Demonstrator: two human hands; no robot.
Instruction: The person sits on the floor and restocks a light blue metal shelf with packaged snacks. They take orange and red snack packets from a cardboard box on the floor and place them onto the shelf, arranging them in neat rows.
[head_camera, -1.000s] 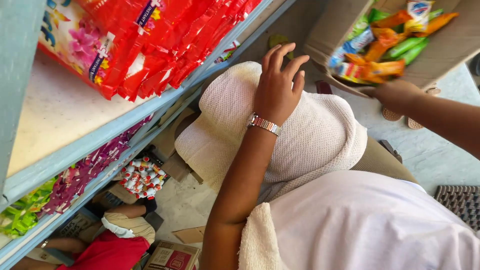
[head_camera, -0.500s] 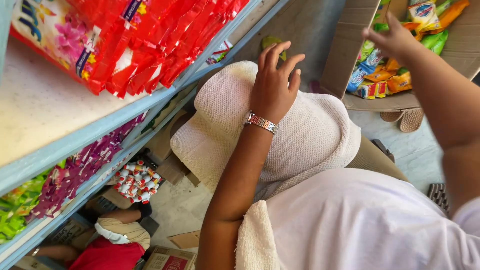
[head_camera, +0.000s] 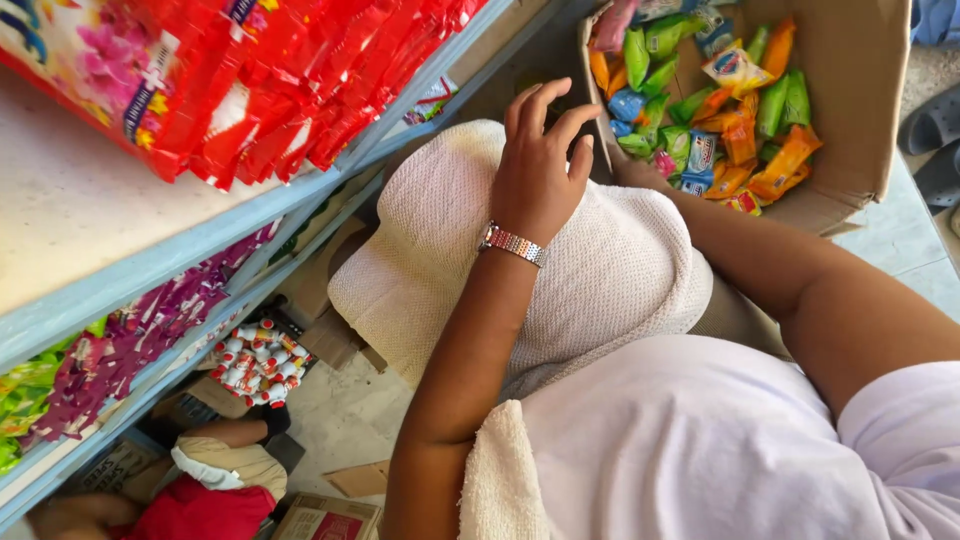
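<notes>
Beside the blue shelf (head_camera: 200, 250), the left hand (head_camera: 535, 170) rests released on white woven cloth (head_camera: 600, 270); the right hand (head_camera: 640, 172) touches the brown cardboard box (head_camera: 860, 120), its grip hidden.

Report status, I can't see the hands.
Left hand open, resting on white cloth. Right hand at cardboard box of packets, grip hidden. Nothing blocking.

The towel (head_camera: 560, 270) under the left hand (head_camera: 535, 165) was cream with a fine woven grid. The watch band (head_camera: 512, 243) was silver with rose links. The cardboard box (head_camera: 860, 120) was plain brown; the packets (head_camera: 715, 90) in it were green, orange, blue and pink. Along the pale blue shelf (head_camera: 190, 255) edge the bags (head_camera: 300, 90) were bright red, one with pink flowers. The shirt (head_camera: 700, 440) was white.
</notes>
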